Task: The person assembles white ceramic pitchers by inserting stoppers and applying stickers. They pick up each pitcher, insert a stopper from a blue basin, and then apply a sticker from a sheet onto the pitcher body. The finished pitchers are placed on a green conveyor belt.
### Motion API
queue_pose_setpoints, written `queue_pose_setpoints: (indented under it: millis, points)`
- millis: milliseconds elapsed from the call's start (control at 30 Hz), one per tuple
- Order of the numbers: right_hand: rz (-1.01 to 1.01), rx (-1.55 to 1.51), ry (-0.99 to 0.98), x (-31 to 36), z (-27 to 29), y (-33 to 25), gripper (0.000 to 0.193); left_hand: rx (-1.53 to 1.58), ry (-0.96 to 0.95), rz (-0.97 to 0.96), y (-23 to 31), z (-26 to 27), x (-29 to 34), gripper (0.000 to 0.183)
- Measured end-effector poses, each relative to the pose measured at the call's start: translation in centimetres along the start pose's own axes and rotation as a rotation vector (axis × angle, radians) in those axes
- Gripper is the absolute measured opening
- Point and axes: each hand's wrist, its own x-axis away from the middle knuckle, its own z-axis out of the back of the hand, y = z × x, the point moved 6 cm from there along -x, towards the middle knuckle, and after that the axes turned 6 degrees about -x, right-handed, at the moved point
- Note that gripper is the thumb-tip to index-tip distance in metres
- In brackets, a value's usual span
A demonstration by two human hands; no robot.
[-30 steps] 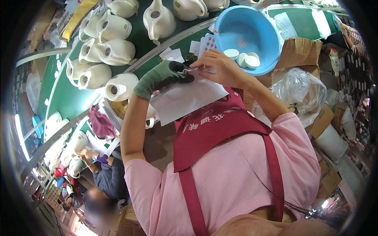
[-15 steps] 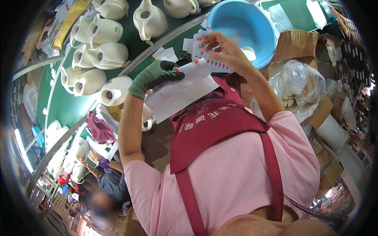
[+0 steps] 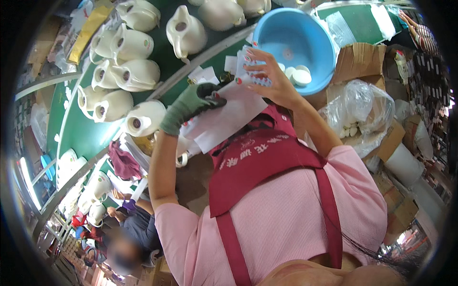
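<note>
My left hand (image 3: 191, 106), in a green glove with dark fingertips, grips white paper sheets (image 3: 229, 114) that hang toward my apron. A round red-and-green sticker (image 3: 238, 81) sits at the upper edge of the paper, and small red ones show by the gloved fingers. To the right, my bare right hand (image 3: 276, 78) holds its fingers apart, with small red-and-green spots, apparently stickers, at the fingertips. Behind those fingers lies a sheet with rows of small stickers (image 3: 242, 71), partly hidden.
Cream ceramic pitchers (image 3: 136, 75) stand on the green table (image 3: 78, 126) at the left and far side. A blue basin (image 3: 315, 35) holds white round pieces (image 3: 300, 76). On the right are a plastic bag (image 3: 355, 102) and cardboard boxes (image 3: 358, 62). Another person (image 3: 138, 229) works at lower left.
My right hand has lowered slightly and its fingers have spread near the paper's edge. The left hand and paper have shifted a little. More white pieces show in the basin.
</note>
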Motion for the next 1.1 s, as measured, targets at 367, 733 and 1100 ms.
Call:
queue_pose_setpoints:
  millis: [367, 733, 1100]
  points:
    - [-0.410, -0.634, 0.387, -0.1, 1.6, 3.7, 0.023, -1.274, 0.906, -0.213, -0.6, 11.0, -6.1, 0.066]
    - [-0.532, -0.707, 0.140, 1.9, -0.2, 4.9, 0.021, -1.155, 0.574, -0.339, -2.2, 19.5, -12.8, 0.082]
    - [-0.610, -0.884, -0.486, 1.1, -7.5, -3.5, 0.020, 0.128, 0.468, -0.289, 1.1, 8.8, -2.1, 0.016]
